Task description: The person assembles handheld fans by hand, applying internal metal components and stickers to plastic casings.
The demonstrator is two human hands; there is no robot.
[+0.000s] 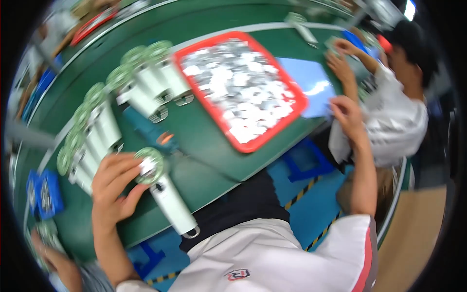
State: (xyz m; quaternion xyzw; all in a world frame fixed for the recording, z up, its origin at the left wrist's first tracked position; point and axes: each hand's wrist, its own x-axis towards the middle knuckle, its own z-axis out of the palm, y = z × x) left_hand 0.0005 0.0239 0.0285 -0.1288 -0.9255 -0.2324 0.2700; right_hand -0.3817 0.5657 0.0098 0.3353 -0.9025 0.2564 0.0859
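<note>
My left hand (114, 187) grips the pale green round head of a handheld fan (174, 207), with a small white piece (147, 167) at its centre by my fingertips. The fan's white handle slants toward me and ends in a metal ring loop. Raised at the right, by the edge of a blue sheet (311, 87), my right hand (349, 119) has its fingers curled together in a pinch. Anything between them is too small or blurred to make out. Between my hands lies a red tray (238, 146) heaped with small white and grey pieces.
A teal electric screwdriver (148, 129) with a cord lies beyond my left hand. Several similar fans (99, 129) stand in a row at the left and back. Blue bins (46, 194) sit at the far left. A co-worker (384, 107) works at the right.
</note>
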